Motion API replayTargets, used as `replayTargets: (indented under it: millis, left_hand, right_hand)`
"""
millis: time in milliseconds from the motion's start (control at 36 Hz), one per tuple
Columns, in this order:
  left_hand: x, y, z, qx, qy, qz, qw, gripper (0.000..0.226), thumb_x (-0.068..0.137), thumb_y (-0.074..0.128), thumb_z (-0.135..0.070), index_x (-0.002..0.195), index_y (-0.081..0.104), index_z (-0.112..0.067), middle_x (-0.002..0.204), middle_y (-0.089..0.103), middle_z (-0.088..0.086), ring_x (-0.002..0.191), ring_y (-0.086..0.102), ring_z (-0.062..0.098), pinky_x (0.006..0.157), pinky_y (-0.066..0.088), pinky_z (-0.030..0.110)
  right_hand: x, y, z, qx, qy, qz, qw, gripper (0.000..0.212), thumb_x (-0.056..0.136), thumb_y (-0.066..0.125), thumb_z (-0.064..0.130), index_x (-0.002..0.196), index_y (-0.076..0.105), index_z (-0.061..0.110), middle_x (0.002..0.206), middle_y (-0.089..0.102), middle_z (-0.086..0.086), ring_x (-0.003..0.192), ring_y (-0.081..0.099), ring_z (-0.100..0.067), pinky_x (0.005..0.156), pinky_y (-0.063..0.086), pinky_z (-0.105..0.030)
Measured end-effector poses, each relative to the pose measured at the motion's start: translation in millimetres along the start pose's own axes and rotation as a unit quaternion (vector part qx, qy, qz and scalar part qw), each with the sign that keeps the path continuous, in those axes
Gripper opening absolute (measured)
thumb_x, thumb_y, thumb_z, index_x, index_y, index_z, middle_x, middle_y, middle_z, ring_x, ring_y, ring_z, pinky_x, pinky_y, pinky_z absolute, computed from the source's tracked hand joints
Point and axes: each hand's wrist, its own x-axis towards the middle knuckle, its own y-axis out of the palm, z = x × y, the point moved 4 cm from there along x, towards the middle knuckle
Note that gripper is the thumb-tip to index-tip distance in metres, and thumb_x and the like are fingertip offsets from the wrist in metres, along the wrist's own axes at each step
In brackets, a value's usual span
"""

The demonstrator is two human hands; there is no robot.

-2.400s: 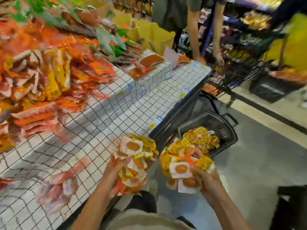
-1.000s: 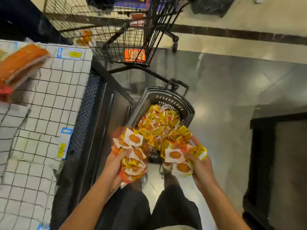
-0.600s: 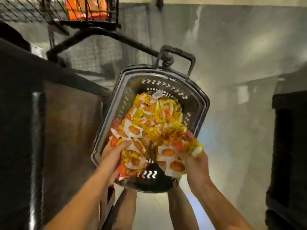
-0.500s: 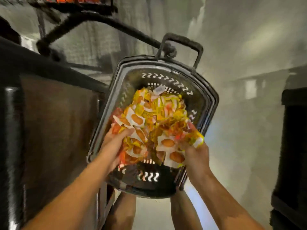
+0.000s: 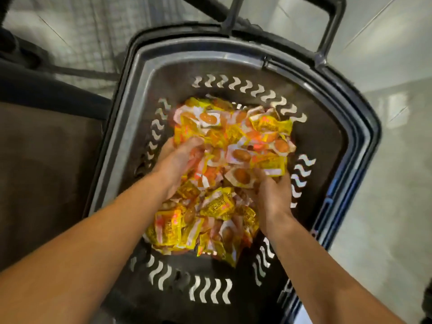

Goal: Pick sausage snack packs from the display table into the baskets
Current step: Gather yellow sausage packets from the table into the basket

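A dark basket (image 5: 346, 127) on pale floor tiles (image 5: 385, 206) is seen from above; left hand (image 5: 177, 164) and right hand (image 5: 272, 197) are buried in sausage snack packs (image 5: 217, 204), finger grip not discernible.

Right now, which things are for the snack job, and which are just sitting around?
For the job:
- left hand, in the pile
- right hand, in the pile
- sausage snack packs
- dark basket holding them

Just around:
- basket handle, standing up
- tiled floor
- dark cabinet side

Glossy foil snack packs (image 5: 219, 204) fill a matt plastic basket (image 5: 332, 146).
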Motion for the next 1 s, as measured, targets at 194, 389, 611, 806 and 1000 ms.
replayTargets:
  millis: [194,389,611,806,1000]
  left_hand:
    - [-29.0,0.0,-8.2,0.074,0.012,-0.011,0.997,0.052,0.092,0.071,-0.019,0.141,0.056,-0.023,0.128,0.070,-0.001,0.117,0.067,0.020,0.109,0.048,0.043]
    - [-113.8,-22.9,-25.7,0.131,0.012,-0.014,0.991,0.057,0.094,0.066,-0.001,0.147,0.049,-0.011,0.149,0.052,0.012,0.134,0.052,0.027,0.117,0.038,0.049]
    - [-278.7,-56.6,-51.0,0.265,0.054,0.012,0.963,0.060,0.090,0.074,-0.006,0.145,0.052,-0.010,0.139,0.061,0.013,0.125,0.058,0.023,0.108,0.047,0.043]
    - [-437.8,-62.4,-75.9,0.320,0.093,0.007,0.943,0.050,0.089,0.072,0.001,0.136,0.057,-0.005,0.132,0.063,0.019,0.123,0.061,0.034,0.110,0.043,0.037]
    - [-548.5,-63.8,-63.1,0.370,0.164,-0.028,0.914,0.061,0.093,0.073,-0.022,0.148,0.049,-0.014,0.152,0.048,0.004,0.140,0.045,0.021,0.119,0.033,0.034]
  right_hand:
    - [-24.2,-6.4,-0.9,-0.015,0.013,0.013,1.000,0.072,0.090,0.076,0.017,0.152,0.042,0.035,0.133,0.066,0.002,0.120,0.065,-0.023,0.106,0.051,-0.051]
    - [-87.2,-39.4,41.7,-0.180,0.013,0.108,0.978,0.048,0.096,0.062,0.001,0.139,0.050,0.020,0.129,0.063,-0.005,0.110,0.061,-0.019,0.090,0.050,-0.031]
    - [-206.5,-93.8,119.3,-0.403,-0.061,0.241,0.881,0.054,0.096,0.067,0.013,0.145,0.047,0.016,0.129,0.060,-0.001,0.109,0.054,-0.009,0.094,0.043,-0.024]
    - [-320.0,-139.8,187.5,-0.453,-0.165,0.320,0.816,0.044,0.093,0.066,0.001,0.134,0.057,0.015,0.112,0.063,0.014,0.115,0.062,-0.020,0.094,0.049,-0.017]
    - [-406.0,-187.5,225.3,-0.494,-0.292,0.375,0.728,0.053,0.094,0.071,0.026,0.145,0.054,0.028,0.140,0.059,0.009,0.125,0.057,-0.010,0.108,0.046,-0.028]
